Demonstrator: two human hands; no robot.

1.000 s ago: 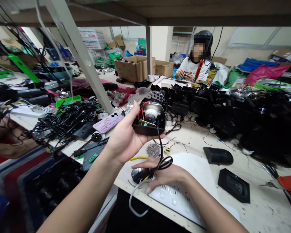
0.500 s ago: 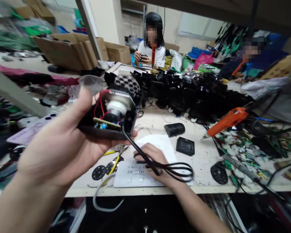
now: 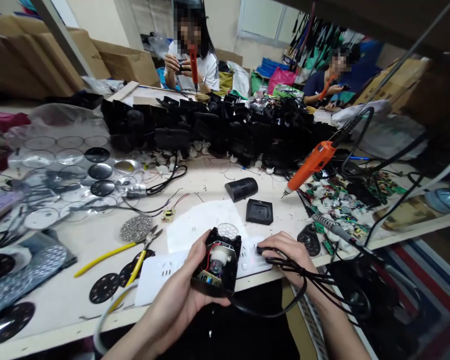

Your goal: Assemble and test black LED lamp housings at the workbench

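Observation:
My left hand (image 3: 189, 282) is wrapped round an open black plastic housing (image 3: 237, 260). Inside it show a white round part (image 3: 220, 254), red wires and a small circuit board (image 3: 209, 278). A black cable (image 3: 264, 314) leaves the housing's lower edge and loops toward my right hand (image 3: 287, 252). The fingers of that hand are closed on a black plug (image 3: 261, 249) over the right end of a white power strip (image 3: 159, 275). I cannot tell whether its pins sit in a socket. Part of the strip is hidden behind the housing and my left hand.
Yellow-handled pliers (image 3: 135, 245) and black discs (image 3: 104, 288) lie left. Beyond are two black plastic parts (image 3: 259, 212) and white paper (image 3: 189, 225). An orange electric screwdriver (image 3: 310, 165) hangs right, near a soldering iron (image 3: 332, 227). Two people work across the table.
My left hand has brought the housing lower and to the right, beside the power strip. My right hand has shifted right along the strip with the cable, and the view has turned.

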